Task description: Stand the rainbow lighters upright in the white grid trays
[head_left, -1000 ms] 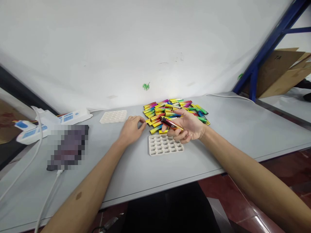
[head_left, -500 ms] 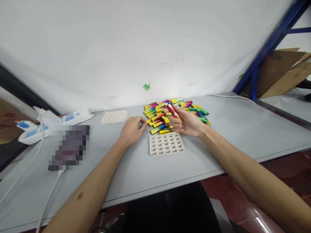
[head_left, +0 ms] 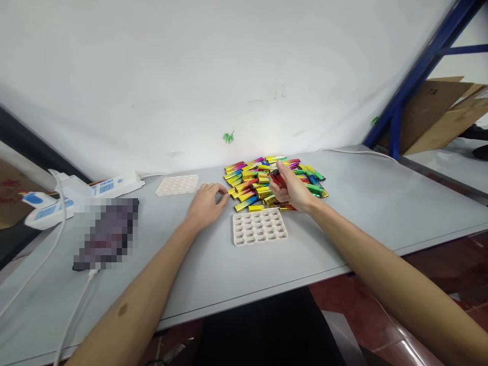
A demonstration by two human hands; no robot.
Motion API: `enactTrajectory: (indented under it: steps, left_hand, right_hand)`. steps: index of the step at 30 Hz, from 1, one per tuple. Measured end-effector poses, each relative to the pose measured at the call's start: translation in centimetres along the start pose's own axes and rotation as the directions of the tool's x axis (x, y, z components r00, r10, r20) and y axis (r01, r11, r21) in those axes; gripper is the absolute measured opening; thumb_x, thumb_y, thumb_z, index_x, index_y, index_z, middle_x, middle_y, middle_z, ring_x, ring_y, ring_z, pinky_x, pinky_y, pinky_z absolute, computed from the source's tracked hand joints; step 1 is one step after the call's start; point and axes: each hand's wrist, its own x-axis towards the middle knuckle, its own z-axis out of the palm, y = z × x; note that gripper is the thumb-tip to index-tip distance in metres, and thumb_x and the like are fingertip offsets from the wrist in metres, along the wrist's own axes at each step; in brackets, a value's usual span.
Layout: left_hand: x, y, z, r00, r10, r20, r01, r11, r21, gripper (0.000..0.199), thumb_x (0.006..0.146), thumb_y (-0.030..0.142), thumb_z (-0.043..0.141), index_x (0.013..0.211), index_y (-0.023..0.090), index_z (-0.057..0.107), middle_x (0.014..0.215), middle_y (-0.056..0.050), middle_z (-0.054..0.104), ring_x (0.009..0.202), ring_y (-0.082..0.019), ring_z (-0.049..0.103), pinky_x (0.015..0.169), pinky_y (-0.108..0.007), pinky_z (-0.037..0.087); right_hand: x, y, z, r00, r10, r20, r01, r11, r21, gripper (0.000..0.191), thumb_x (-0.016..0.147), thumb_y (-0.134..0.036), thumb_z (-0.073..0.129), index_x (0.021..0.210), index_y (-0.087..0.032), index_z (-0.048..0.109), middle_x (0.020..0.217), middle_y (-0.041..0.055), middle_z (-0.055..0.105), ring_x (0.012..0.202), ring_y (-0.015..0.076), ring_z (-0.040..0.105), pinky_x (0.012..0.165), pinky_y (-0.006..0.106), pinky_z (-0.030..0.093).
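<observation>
Near tray (head_left: 260, 228) on tabletop (head_left: 213, 269) as clock centre, pile of slim items (head_left: 263, 188) at 12–1 o'clock, second tray (head_left: 177, 185) at 10, power strip (head_left: 118, 184) between 9 and 10, pixelated object (head_left: 110, 234) at 9.

Bright Wall, Shiny Pile

I see bright, even light on the wall (head_left: 171, 76) beyond both hands. The pile (head_left: 246, 195) by the right hand (head_left: 294, 189) glints. Big squares blur something dark (head_left: 110, 234) left of the left hand (head_left: 206, 206). Edges look stretched.

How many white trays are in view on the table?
2. One tray lies just in front of the shiny pile; the other tray lies left of and behind the left hand, near the wall. Any beneath the pile would be hidden.
</observation>
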Motion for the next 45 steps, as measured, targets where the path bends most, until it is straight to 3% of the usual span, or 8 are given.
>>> enactTrajectory:
  steps: [11, 19, 25, 32, 36, 39, 42, 45]
  left_hand:
    - [0.0, 0.1, -0.1, 1.000, -0.011, 0.010, 0.011, 1.000, -0.003, 0.015, 0.092, 0.031, 0.050, 0.094, 0.023, 0.062, 0.104, -0.005, 0.072, 0.106, -0.029, 0.057, 0.094, -0.044, 0.045]
    - [-0.1, 0.0, -0.1, 1.000, -0.015, 0.007, 0.015, 1.000, -0.014, 0.015, 0.092, 0.032, 0.050, 0.094, 0.024, 0.062, 0.103, -0.004, 0.072, 0.106, -0.028, 0.057, 0.093, -0.044, 0.046]
    - [0.0, 0.0, 0.0, 1.000, -0.013, 0.002, 0.013, 1.000, -0.012, 0.014, 0.092, 0.031, 0.050, 0.094, 0.024, 0.063, 0.104, -0.004, 0.072, 0.106, -0.028, 0.057, 0.094, -0.043, 0.045]
    - [-1.3, 0.5, -0.3, 0.983, 0.065, -0.171, -0.067, 0.998, -0.009, 0.020, 0.096, 0.033, 0.045, 0.088, 0.024, 0.060, 0.095, -0.005, 0.069, 0.099, -0.024, 0.057, 0.096, -0.041, 0.044]
    - [-3.6, 1.9, -1.3, 0.969, 0.241, 0.045, -0.238, 0.969, -0.071, 0.027, 0.093, 0.048, 0.051, 0.102, 0.023, 0.060, 0.102, -0.006, 0.068, 0.100, -0.025, 0.058, 0.094, -0.042, 0.044]
    - [-4.7, 2.9, -1.8, 0.941, 0.292, 0.169, -0.285, 0.956, -0.067, 0.057, 0.077, 0.066, 0.067, 0.114, 0.024, 0.058, 0.112, -0.008, 0.067, 0.104, -0.030, 0.057, 0.096, -0.045, 0.042]
    - [-4.9, 3.5, -2.0, 0.940, 0.279, 0.197, -0.278, 0.960, -0.030, 0.073, 0.068, 0.075, 0.070, 0.117, 0.023, 0.056, 0.115, -0.009, 0.066, 0.106, -0.032, 0.057, 0.095, -0.047, 0.041]
    - [-4.9, 3.7, -2.3, 0.934, 0.272, 0.232, -0.279, 0.960, -0.002, 0.081, 0.063, 0.080, 0.069, 0.120, 0.023, 0.054, 0.115, -0.009, 0.064, 0.106, -0.032, 0.056, 0.094, -0.047, 0.041]
  right_hand:
    - [0.2, 0.1, 0.2, 0.993, -0.068, -0.092, 0.066, 0.998, -0.022, 0.053, 0.096, -0.053, 0.037, 0.052, -0.024, 0.031, 0.045, -0.0070, 0.021, 0.039, 0.0070, 0.012, 0.038, 0.022, 0.011]
    - [0.3, 0.2, 0.3, 0.993, -0.027, -0.112, 0.028, 1.000, 0.005, 0.059, 0.091, -0.069, 0.040, 0.055, -0.024, 0.030, 0.045, -0.0083, 0.019, 0.040, 0.0066, 0.010, 0.037, 0.022, 0.009]
    - [0.3, 0.6, 0.6, 0.995, -0.052, -0.081, 0.051, 0.999, -0.019, 0.051, 0.095, -0.055, 0.039, 0.055, -0.024, 0.032, 0.046, -0.0076, 0.021, 0.040, 0.0069, 0.011, 0.037, 0.022, 0.010]
    - [0.0, -0.1, 0.9, 0.997, 0.049, -0.057, -0.048, 0.999, 0.021, 0.052, 0.094, -0.065, 0.036, 0.063, -0.024, 0.038, 0.049, -0.0092, 0.021, 0.041, 0.0076, 0.009, 0.038, 0.022, 0.009]
    - [-0.6, -0.5, 1.7, 0.997, -0.057, -0.057, 0.052, 0.994, -0.093, 0.037, 0.096, -0.055, 0.041, 0.079, -0.022, 0.047, 0.061, -0.0056, 0.038, 0.046, 0.0099, 0.028, 0.043, 0.022, 0.024]
    - [-1.2, -0.8, 2.5, 0.965, -0.261, -0.024, 0.237, 0.907, -0.348, 0.032, 0.097, -0.047, 0.046, 0.079, -0.021, 0.052, 0.078, 0.0012, 0.054, 0.073, 0.0154, 0.051, 0.066, 0.027, 0.042]
    - [-1.6, -1.1, 3.1, 0.918, -0.388, 0.085, 0.373, 0.768, -0.520, 0.033, 0.096, -0.044, 0.051, 0.074, -0.020, 0.055, 0.089, 0.0043, 0.058, 0.092, 0.0198, 0.051, 0.085, 0.034, 0.041]
    - [-1.8, -1.1, 3.4, 0.910, -0.393, 0.130, 0.399, 0.747, -0.532, 0.028, 0.093, -0.042, 0.058, 0.078, -0.020, 0.061, 0.089, 0.0047, 0.061, 0.089, 0.0201, 0.053, 0.082, 0.035, 0.042]
